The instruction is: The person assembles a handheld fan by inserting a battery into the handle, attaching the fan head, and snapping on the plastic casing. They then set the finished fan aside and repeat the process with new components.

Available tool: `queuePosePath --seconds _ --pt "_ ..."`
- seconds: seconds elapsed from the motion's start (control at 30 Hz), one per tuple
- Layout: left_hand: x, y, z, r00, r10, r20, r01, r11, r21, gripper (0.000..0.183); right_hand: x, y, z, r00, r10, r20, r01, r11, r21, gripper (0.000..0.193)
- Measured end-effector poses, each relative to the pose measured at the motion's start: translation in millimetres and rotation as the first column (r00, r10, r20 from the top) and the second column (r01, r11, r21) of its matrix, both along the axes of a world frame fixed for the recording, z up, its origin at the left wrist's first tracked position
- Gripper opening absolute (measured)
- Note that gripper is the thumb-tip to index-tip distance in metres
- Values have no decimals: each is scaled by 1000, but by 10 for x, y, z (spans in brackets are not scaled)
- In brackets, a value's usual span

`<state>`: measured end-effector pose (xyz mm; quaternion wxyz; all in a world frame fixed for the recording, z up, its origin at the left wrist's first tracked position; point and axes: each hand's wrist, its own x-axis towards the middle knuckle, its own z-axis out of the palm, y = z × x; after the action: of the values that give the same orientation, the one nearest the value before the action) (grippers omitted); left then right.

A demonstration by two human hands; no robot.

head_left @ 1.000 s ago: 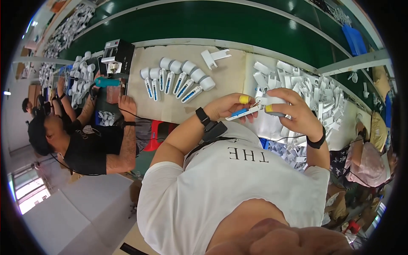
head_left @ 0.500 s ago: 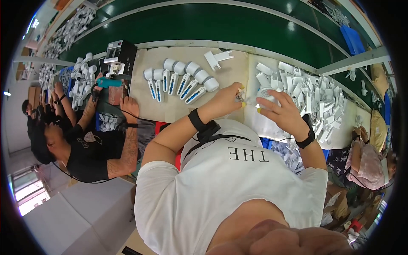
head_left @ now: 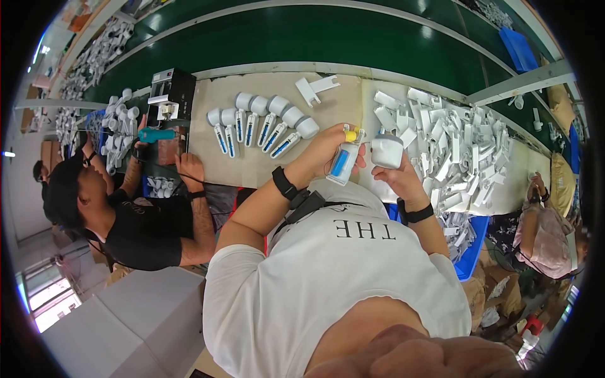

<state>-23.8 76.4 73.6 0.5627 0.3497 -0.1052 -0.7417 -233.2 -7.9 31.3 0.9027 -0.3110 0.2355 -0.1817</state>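
- white plastic handle in the left hand: heavy?
- light and stiff, i'd judge, perhaps slick; hold it by its long sides.
- and the hands?
- left pinched around its upper end; right hand half curled, clasping the rounded head, just beside it. white casings lie beyond the right hand.

Top, a green surface; upper right, a blue bin. Left, a black machine, a teal tool and a co-worker in black. Right, a person in pink. Lower left, a bright window.
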Motion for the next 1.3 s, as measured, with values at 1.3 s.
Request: queuePosePath --seconds 1.3 --pt "-163 39 50 248 63 967 234 965 -123 31 309 -553 885 954 87 -287 -299 337 -893 73"
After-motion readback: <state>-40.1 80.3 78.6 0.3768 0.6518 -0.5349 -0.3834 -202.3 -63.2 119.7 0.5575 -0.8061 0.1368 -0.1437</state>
